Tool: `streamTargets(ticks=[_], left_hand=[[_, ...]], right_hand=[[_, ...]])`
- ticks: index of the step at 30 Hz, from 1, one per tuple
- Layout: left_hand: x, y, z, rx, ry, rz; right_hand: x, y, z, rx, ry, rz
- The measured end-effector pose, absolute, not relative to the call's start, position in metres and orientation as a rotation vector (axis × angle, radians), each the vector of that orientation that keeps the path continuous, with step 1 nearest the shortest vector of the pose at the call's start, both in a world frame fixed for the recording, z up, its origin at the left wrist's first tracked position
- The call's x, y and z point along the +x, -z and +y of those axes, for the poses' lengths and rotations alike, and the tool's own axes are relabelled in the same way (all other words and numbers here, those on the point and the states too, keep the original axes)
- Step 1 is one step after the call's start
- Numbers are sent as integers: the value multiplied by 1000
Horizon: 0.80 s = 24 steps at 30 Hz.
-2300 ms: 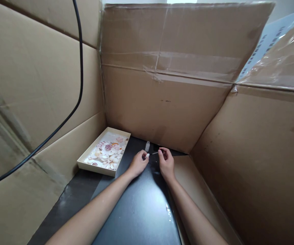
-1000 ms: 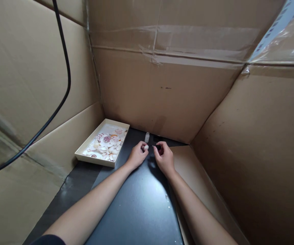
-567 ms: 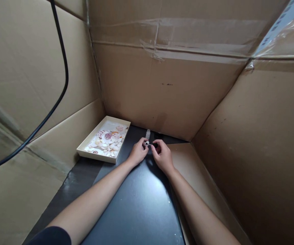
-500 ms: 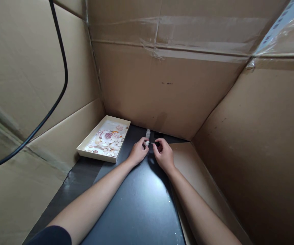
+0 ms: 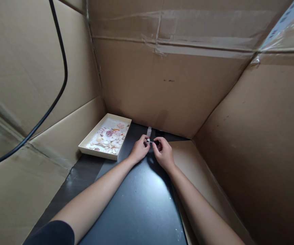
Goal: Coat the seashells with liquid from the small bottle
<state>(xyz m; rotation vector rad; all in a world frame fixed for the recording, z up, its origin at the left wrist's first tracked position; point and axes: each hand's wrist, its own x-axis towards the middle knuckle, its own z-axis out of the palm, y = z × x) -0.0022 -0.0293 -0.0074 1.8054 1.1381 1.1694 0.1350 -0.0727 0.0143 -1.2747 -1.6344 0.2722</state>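
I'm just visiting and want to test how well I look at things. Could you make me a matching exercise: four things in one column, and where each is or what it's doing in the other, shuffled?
Things:
1. Tray
2. Small pale bottle
3. Left hand
4. Right hand

Places and states:
A. Pinching a small dark item
B. Cream-coloured, with shells in it
C. Near the foot of the back cardboard wall
D. Holding a small white thing

Right pairs: 1-B, 2-C, 3-D, 4-A
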Motion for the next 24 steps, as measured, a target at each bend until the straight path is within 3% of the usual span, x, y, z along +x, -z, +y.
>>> streamTargets(ticks=[24], left_hand=[[-2, 13, -27, 1802, -1174, 1127]], right_hand=[[139, -14, -71, -1227, -291, -1611]])
